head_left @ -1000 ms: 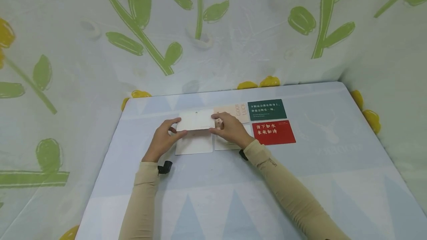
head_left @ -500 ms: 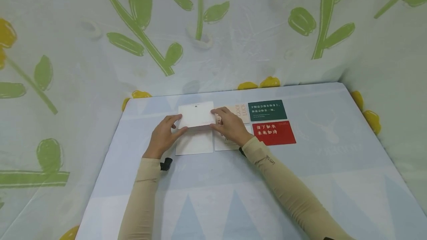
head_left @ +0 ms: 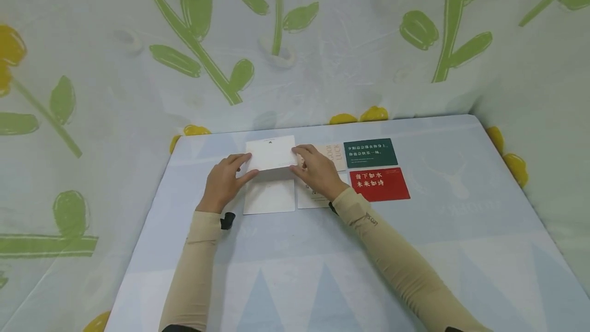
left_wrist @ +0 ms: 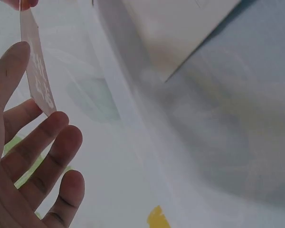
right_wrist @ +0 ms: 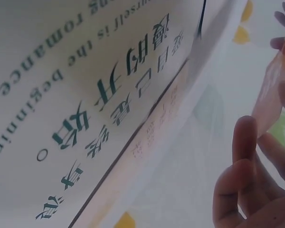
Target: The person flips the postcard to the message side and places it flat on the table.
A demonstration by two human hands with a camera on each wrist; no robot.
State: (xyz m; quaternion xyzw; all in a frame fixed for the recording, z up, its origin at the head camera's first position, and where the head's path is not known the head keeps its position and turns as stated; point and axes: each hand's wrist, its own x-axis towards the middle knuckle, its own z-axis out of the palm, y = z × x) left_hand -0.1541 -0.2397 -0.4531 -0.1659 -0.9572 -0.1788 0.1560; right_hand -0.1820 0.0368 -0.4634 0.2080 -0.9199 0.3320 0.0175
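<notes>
Head view, held card: white upper face with a small dark mark near the far edge; near edge raised over the table; whether the far edge touches down cannot be told.
Head view, left hand: thumb and finger pinch the held card's left end.
Head view, right hand: thumb and finger pinch its right end, the hand partly covering two cards beneath.
Head view, upper row: peach card lettered LUCK, then dark green card with white Chinese characters.
Head view, lower row: blank white card just on the near side of the held card, white printed card, then red card with pale characters.
Head view, surroundings: beige sleeves on both arms; hanging cloth with green leaves and yellow flowers.
Left wrist view, underside: pinkish with white characters; left thumb presses one side, fingertips meet the other, remaining fingers spread.
Right wrist view, print: dark green characters and the word "beginning" on the white printed card; right thumb and fingers clamp the held card beyond.
</notes>
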